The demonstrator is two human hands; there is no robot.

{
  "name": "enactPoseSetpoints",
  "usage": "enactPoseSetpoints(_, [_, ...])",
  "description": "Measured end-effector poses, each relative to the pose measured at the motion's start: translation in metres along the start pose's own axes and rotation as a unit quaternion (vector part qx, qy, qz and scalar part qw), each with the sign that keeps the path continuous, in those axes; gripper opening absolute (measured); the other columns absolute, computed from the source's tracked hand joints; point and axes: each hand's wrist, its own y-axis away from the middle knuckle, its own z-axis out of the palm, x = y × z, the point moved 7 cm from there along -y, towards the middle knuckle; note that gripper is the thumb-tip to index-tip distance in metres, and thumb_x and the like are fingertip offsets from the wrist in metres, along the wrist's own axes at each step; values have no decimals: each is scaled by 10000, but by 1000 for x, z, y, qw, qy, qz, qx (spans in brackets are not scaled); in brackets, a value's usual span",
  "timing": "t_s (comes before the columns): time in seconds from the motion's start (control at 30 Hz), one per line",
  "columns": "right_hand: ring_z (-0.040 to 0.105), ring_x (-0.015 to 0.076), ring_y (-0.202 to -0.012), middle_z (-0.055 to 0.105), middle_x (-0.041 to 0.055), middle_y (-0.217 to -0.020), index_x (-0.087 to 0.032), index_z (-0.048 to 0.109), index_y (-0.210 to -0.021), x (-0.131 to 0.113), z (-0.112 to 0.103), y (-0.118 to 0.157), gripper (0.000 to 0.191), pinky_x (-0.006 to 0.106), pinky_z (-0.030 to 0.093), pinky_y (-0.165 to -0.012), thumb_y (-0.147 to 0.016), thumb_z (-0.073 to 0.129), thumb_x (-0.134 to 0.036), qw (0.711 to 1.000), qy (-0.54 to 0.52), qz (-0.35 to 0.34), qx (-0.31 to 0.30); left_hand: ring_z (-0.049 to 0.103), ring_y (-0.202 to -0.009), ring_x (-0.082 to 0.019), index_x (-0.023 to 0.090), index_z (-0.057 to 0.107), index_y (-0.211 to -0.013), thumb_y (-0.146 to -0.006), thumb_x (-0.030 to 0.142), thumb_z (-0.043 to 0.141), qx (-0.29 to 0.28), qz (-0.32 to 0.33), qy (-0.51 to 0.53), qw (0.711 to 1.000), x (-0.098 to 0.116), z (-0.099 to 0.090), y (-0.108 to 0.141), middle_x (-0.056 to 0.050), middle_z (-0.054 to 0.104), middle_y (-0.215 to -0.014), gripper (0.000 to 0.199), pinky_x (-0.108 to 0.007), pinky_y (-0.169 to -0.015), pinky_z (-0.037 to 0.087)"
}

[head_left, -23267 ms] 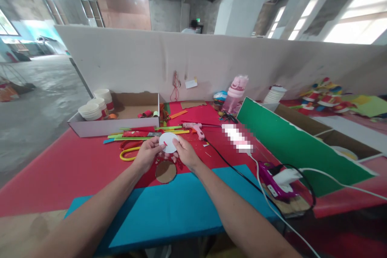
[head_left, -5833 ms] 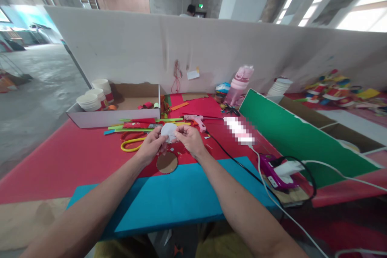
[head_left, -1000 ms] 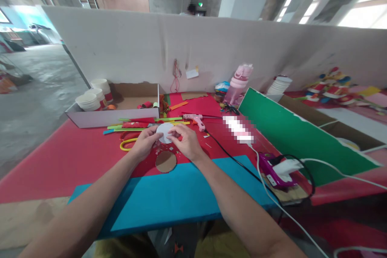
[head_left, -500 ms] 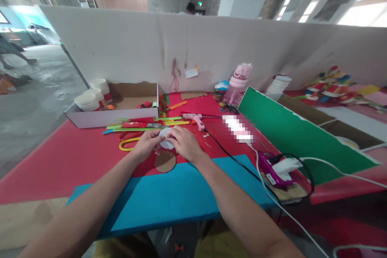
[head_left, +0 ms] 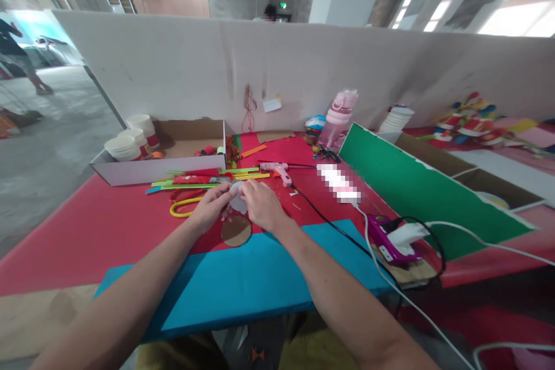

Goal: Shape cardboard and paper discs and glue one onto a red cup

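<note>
Between my two hands is a small white paper disc [head_left: 239,203], pinched at its upper edges. My left hand [head_left: 212,206] grips its left side with thumb and fingers. My right hand [head_left: 262,202] is closed on its right side and covers part of it. Just below, a round brown cardboard piece [head_left: 236,231] lies flat on the red table cover. Scissors with yellow handles [head_left: 184,207] rest left of my left hand. Beyond my hands lies a pink glue gun [head_left: 277,169], its black cord running right.
Colored strips [head_left: 191,180] lie behind my hands. An open cardboard box [head_left: 160,170] with paper cups [head_left: 122,148] stands back left. On the right are a pink bottle [head_left: 338,118], a green-sided box [head_left: 416,191] and a purple power strip [head_left: 392,243] with cables. Blue board [head_left: 243,283] covers the front edge.
Both hands keep hold of the paper disc, with only slight finger movement. The view has shifted a little. A person at the far left now shows more of the body.
</note>
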Motion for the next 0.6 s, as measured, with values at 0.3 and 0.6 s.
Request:
enactPoseSetpoints(0.3, [477,231,-823,553,101,-900,-162,495,-873,-4,0,-1,123,339,334,-701,-878,390,-98,1000,-5,-4,12,465,-348,-83,173,517,-842,-775,324,621,27,-41,89,995,-5,2,0,54,522,-469,195,-169,-354,365])
enactPoseSetpoints(0.6, [549,132,-650,546,-6,-706,-208,438,-831,26,-5,3,131,248,427,-624,-922,344,-205,926,-342,122,105,429,-359,-54,126,596,-1003,-741,327,673,49,-7,45,998,4,-11,-2,39,555,-547,339,-159,-331,348])
